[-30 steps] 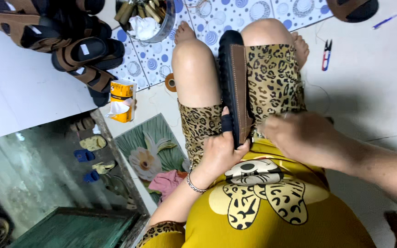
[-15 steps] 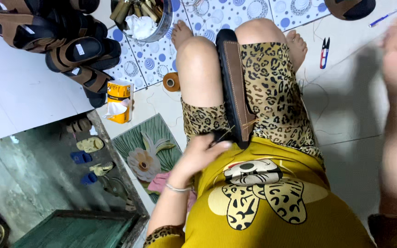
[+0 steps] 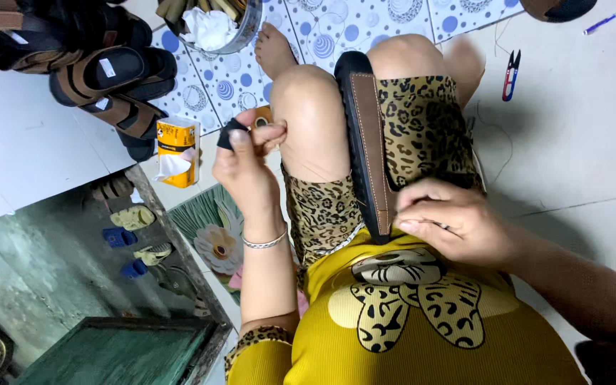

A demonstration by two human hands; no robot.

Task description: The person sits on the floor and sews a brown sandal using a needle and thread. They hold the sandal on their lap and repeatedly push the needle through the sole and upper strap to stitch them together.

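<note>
A black-soled sandal with a brown stitched strap (image 3: pixel 368 142) lies lengthwise between my knees, on my leopard-print shorts. My right hand (image 3: pixel 454 228) rests at its near end, fingers pinched on a thin needle (image 3: pixel 445 227). A thin thread (image 3: pixel 502 142) trails across the floor to the right of my leg. My left hand (image 3: pixel 247 167) is raised beside my left knee, with thumb and fingers pinching a small black piece (image 3: pixel 225 132). A brownish roll (image 3: pixel 261 116) shows just behind those fingers.
A pile of brown and black sandals (image 3: pixel 101 71) sits at the upper left, beside a metal bowl (image 3: pixel 240 32) holding scraps. A yellow tissue box (image 3: pixel 177 146) stands on the floor left of my hand. Red and blue thread snips (image 3: pixel 511 73) lie at the upper right.
My left hand left the sandal's near end and rose to beside my knee, now pinching the black piece. My right hand came back from far right to the sandal's near end.
</note>
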